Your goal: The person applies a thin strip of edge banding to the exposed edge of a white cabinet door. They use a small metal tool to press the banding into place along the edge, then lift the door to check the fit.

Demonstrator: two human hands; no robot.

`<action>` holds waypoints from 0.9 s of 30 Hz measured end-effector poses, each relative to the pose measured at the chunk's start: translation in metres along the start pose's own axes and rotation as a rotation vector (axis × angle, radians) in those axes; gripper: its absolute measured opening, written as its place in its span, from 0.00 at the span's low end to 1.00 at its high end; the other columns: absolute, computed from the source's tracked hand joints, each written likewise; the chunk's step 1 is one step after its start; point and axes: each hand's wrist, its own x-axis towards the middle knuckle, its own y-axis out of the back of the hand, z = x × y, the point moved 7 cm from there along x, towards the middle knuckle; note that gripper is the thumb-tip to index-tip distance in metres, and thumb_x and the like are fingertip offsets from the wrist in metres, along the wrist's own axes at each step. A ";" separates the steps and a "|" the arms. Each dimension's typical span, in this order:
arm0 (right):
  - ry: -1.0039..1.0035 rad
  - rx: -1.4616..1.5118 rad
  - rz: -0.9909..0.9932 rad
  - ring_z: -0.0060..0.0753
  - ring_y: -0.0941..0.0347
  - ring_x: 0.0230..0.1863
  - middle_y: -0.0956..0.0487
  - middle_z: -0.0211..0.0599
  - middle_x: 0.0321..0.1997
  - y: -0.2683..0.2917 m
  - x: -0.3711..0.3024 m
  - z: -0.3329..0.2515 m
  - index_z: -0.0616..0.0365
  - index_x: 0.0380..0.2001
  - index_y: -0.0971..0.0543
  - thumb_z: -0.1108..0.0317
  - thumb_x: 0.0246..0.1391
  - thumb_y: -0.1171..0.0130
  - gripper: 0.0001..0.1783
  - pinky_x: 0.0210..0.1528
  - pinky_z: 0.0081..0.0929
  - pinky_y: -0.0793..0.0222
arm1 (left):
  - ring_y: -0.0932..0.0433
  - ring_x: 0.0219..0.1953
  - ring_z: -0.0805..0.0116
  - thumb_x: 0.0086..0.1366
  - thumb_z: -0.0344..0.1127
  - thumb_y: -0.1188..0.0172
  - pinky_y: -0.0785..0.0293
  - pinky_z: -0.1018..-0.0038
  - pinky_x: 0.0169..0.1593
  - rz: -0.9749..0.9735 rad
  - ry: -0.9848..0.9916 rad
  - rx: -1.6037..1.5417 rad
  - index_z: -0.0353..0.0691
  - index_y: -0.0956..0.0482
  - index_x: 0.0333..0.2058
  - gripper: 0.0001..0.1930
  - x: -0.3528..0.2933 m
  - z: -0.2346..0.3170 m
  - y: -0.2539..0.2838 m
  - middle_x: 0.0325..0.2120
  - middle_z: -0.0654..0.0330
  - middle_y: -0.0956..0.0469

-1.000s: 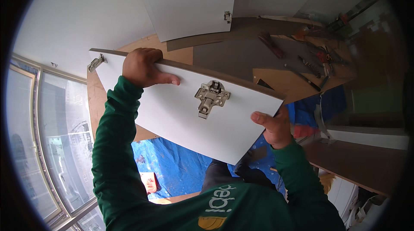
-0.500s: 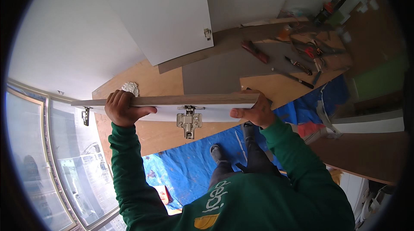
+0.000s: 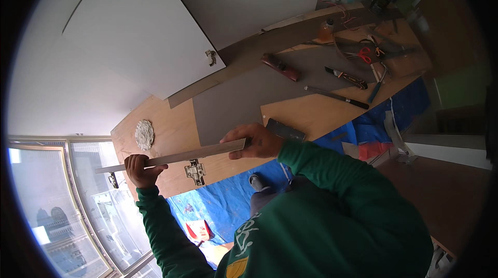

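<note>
Seen nearly edge-on, a cabinet door panel (image 3: 181, 155) with a wood-coloured edge is held up in front of me, its right end higher than its left. My left hand (image 3: 141, 171) is closed round it near the left end, thumb along the near side. At the right end, my right hand (image 3: 254, 142) grips the panel's corner. A metal cabinet hinge (image 3: 195, 172) hangs from the panel between my hands; another hinge (image 3: 113, 180) sits left of my left hand. The panel's faces are mostly hidden from this angle.
A white door panel (image 3: 135, 34) with hinges leans against the wall behind the plywood worktop (image 3: 171, 177). On the worktop lie a crumpled white bundle (image 3: 144, 135), a hand plane (image 3: 280, 66), a utility knife (image 3: 347, 78) and red-handled scissors (image 3: 364, 55). Blue tarp (image 3: 223, 195) covers the floor; windows stand left.
The held panel has shifted left in view and tilted, its right end rising. My right hand has moved left with it. The whole view has turned, showing more of the leaning panel.
</note>
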 end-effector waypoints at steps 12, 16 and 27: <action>0.104 -0.316 -0.075 0.49 0.18 0.55 0.15 0.50 0.54 0.027 0.003 -0.015 0.60 0.57 0.18 0.53 0.64 0.27 0.27 0.58 0.42 0.24 | 0.28 0.72 0.37 0.75 0.48 0.37 0.42 0.36 0.76 -0.229 0.061 -0.189 0.42 0.17 0.62 0.23 0.080 0.242 -0.023 0.67 0.47 0.21; 0.059 -0.501 0.028 0.53 0.23 0.66 0.19 0.53 0.65 0.090 -0.043 0.022 0.59 0.63 0.20 0.55 0.66 0.30 0.28 0.68 0.45 0.28 | 0.29 0.73 0.36 0.74 0.42 0.37 0.45 0.33 0.76 -0.090 0.034 -0.190 0.47 0.16 0.63 0.21 0.077 0.245 -0.029 0.67 0.48 0.21; -0.886 -1.522 0.525 0.56 0.36 0.73 0.28 0.50 0.70 0.380 -0.235 0.138 0.59 0.68 0.25 0.63 0.67 0.35 0.29 0.72 0.53 0.32 | 0.28 0.71 0.34 0.67 0.35 0.31 0.45 0.30 0.75 -0.102 0.043 -0.275 0.47 0.12 0.53 0.16 0.083 0.246 -0.023 0.64 0.51 0.18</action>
